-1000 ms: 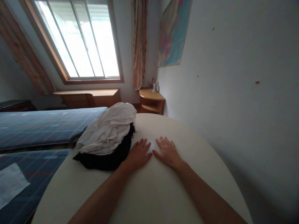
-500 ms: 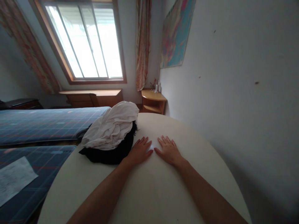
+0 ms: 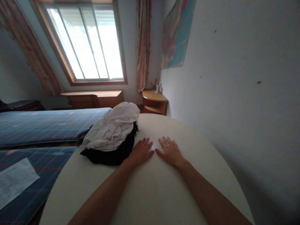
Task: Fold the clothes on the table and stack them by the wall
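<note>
Both hands rest palm down on a round cream table (image 3: 159,190), fingers spread and nothing held. My left hand (image 3: 141,152) lies just right of a crumpled pile of cloth, close to its black part. My right hand (image 3: 170,152) is a short way to the right, the two thumbs pointing towards each other with a small gap between. In the pile, a whitish garment (image 3: 113,126) lies bunched on top of a black garment (image 3: 110,157). The folds hide what kind of garments they are.
Two blue plaid mattresses (image 3: 47,125) lie left of the table, with a printed sheet of paper (image 3: 17,181) on the nearer one. A white wall (image 3: 246,109) runs along the right. Behind stand a wooden corner shelf (image 3: 154,96) and a wooden desk (image 3: 103,93) under the window.
The view has shifted very slightly. My hands and the cloth pile keep their places on the table.
</note>
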Demonstrator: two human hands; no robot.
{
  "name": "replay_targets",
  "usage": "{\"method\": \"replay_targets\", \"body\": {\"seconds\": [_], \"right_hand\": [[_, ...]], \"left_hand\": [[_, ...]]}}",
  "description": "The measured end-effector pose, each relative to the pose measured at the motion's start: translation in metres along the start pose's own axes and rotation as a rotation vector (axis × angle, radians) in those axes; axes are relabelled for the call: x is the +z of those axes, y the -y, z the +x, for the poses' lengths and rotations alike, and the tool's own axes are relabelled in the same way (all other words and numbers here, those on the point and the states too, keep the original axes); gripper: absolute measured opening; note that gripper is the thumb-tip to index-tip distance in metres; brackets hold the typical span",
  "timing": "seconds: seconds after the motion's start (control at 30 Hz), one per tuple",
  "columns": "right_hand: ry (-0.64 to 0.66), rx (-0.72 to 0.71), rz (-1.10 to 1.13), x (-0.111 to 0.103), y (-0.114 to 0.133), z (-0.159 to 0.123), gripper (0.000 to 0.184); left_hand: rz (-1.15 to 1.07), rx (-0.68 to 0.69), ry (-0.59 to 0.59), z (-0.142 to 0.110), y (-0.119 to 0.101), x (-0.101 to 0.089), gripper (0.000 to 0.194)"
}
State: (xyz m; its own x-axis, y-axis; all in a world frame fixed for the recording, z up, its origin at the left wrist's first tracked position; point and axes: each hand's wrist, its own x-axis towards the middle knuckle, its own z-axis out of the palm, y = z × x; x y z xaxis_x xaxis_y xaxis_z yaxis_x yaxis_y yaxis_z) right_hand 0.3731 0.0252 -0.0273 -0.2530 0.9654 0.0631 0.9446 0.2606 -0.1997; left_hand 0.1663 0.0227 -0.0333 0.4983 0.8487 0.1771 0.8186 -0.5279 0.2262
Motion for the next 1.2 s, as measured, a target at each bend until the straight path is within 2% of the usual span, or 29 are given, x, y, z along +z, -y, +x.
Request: {"method": "replay_targets", "body": {"seconds": [0.4,0.5,0.57,0.63,0.7,0.77,0.9,1.03,1.2], "right_hand": [[0.001,0.000,0.012,-0.002,0.001,-0.001,0.072],[0.001,0.003,0.011,-0.004,0.002,-0.001,0.072],[0.000,0.003,0.009,-0.004,0.002,-0.001,0.072],[0.006,0.003,0.008,-0.004,0.002,-0.001,0.072],[0.011,0.000,0.008,-0.004,0.002,-0.002,0.072],[0.014,0.000,0.007,-0.005,0.002,-0.002,0.072],[0.014,0.002,0.006,-0.005,0.002,-0.002,0.072],[0.010,-0.003,0.005,-0.003,0.001,-0.001,0.072],[0.015,-0.005,0.002,-0.004,0.001,-0.002,0.072]], "left_hand": [[0.023,0.018,-0.060,-0.001,0.000,0.004,0.051],[0.072,0.019,-0.188,0.001,-0.006,-0.003,0.046],[0.118,-0.018,-0.339,0.003,-0.009,-0.016,0.040],[0.163,-0.115,-0.509,0.005,-0.007,-0.034,0.037],[0.204,-0.268,-0.657,0.005,0.002,-0.053,0.038],[0.232,-0.437,-0.744,0.002,0.017,-0.069,0.045],[0.165,-0.691,-0.751,-0.010,0.054,-0.084,0.054],[0.051,-0.702,-0.821,-0.019,0.077,-0.087,0.037],[-0.053,-0.649,-0.939,-0.020,0.081,-0.091,0.025]]}}
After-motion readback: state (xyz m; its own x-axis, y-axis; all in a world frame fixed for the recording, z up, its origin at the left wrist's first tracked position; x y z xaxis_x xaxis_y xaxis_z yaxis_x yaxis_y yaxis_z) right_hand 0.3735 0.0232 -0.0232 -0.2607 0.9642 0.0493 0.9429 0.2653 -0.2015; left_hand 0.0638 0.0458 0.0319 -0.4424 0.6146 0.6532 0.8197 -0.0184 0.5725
